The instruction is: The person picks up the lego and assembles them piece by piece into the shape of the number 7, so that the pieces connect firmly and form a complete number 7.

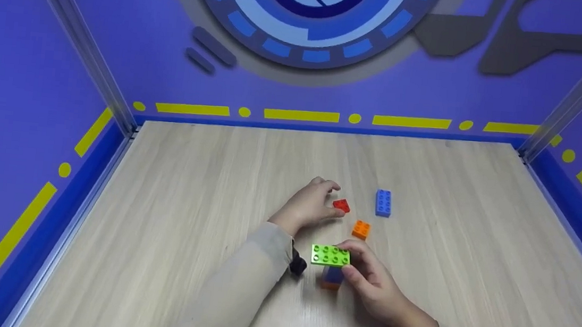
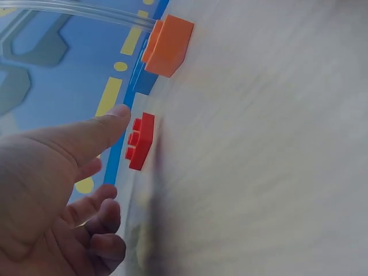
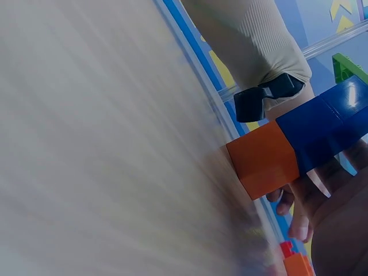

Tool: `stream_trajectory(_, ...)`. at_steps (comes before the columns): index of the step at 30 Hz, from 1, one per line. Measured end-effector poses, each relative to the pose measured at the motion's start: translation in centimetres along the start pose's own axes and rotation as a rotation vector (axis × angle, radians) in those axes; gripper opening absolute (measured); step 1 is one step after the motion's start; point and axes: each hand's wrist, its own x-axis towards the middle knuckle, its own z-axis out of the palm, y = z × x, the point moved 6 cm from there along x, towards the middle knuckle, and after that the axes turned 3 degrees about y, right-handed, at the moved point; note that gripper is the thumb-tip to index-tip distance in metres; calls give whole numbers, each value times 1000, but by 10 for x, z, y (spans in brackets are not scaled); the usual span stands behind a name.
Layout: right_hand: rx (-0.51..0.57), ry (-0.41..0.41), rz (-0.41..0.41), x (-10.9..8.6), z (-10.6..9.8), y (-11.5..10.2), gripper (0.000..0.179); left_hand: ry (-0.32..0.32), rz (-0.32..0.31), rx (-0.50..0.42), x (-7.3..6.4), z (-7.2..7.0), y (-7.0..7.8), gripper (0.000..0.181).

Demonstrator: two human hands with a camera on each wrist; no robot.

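Note:
My right hand (image 1: 379, 288) grips a small stack of toy building bricks from the right side. At its top is a green eight-stud brick (image 1: 330, 256), with blue bricks (image 3: 325, 123) below and an orange brick (image 3: 264, 161) at the bottom. In the right wrist view my fingers lie along the blue part. Farther forward, my left hand (image 1: 308, 205) reaches to a thin red brick (image 1: 341, 205). Thumb and fingers are spread apart, the thumb tip close beside the red brick (image 2: 141, 141) in the left wrist view.
A loose orange four-stud brick (image 1: 361, 229) lies just beyond the right hand. Behind it and to the right is a blue eight-stud brick (image 1: 383, 203). The wooden tabletop (image 1: 204, 176) is bordered by blue-purple printed panels (image 1: 297, 94) at the back and sides.

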Motion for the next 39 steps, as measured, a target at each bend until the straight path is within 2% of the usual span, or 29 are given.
stream_trajectory(6,19,0,-28,0,2,-1,36,15,51,93,2,5,4,42)
stream_trajectory(10,20,-10,-16,1,3,-1,36,37,41,108,2,5,0,27)
stream_trajectory(16,12,-4,-21,1,2,1,36,49,47,106,2,4,-4,23)
stream_trajectory(21,2,-1,-11,1,1,1,36,56,43,78,0,3,-2,28)
stream_trajectory(26,-19,13,0,0,-2,1,35,65,33,6,-7,0,-1,39)
stream_trajectory(35,-54,24,9,0,0,2,35,101,55,-122,-30,-11,-2,37)
stream_trajectory(39,-66,24,-17,0,2,2,38,107,81,-163,-41,-19,0,36)
